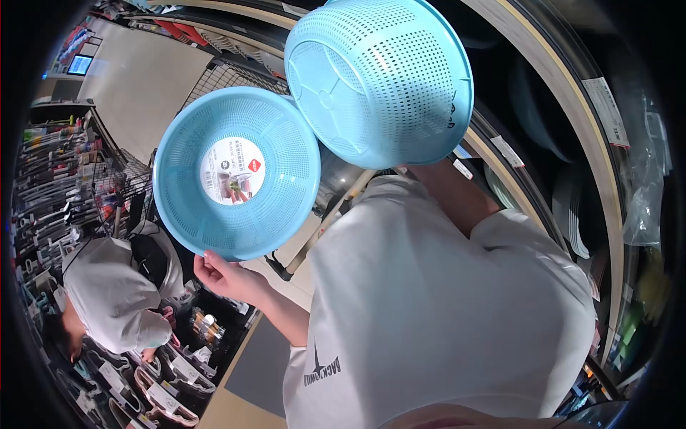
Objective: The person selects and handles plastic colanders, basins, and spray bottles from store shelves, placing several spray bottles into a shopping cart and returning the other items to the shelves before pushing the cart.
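Head view. Two blue plastic sieves, both off any surface as far as I can see. Main risk, in my judgement: the labelled sieve (286,222) slipping or swinging down. Cause would be a hold at one rim point only, with the whole bowl reaching out beyond the left fingers (204,272) and no second support visible.

Second risk: a knock between the bowls. The tilted sieve (400,64), across the labelled one from the left fingers, meets its far rim in this view; cannot tell if they touch or merely overlap. A twist of either wrist could scrape or jar the lighter grip. Wire mesh cart (230,76) lies past the labelled sieve, on the side away from those fingers; a dipping rim might catch it.

Fingers: left hand (227,277) pinches the near rim, left thumb (211,256) on top, other fingers curled together just below, little gap between. Label (232,171) sits well apart from the fingertips, in the bowl's middle. Right hand hidden behind the tilted sieve; only the right forearm (461,191) shows, running up to it. Cannot tell how those fingers stand; presumably they bear that bowl's weight.
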`<state>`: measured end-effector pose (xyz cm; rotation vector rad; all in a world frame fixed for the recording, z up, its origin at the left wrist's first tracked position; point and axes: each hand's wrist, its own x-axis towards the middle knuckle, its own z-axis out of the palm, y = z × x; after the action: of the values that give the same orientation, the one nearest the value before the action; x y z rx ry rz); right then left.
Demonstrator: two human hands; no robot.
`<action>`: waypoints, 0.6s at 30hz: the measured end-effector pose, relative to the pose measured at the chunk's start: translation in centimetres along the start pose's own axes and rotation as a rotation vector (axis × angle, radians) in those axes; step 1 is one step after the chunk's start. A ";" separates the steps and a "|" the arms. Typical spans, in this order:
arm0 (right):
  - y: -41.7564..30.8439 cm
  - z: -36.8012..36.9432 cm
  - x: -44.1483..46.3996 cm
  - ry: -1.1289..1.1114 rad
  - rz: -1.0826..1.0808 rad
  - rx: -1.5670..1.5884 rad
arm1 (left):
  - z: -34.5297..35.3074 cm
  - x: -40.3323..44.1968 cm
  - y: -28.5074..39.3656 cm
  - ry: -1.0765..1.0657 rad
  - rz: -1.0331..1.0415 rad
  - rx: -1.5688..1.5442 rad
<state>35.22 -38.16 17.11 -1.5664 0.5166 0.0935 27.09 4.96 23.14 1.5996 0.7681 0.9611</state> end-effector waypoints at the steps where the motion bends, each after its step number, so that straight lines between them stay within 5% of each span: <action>1: 0.1 0.0 -0.1 -0.003 0.010 0.003 | 0.1 0.0 -0.1 0.022 0.010 -0.027; 18: 0.1 9.1 1.7 -0.301 0.152 0.000 | -0.6 1.0 -0.1 -0.143 -0.048 -0.233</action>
<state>39.01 -29.84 15.73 -1.4781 0.3966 0.4382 27.00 6.13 23.32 1.4236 0.5718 0.8588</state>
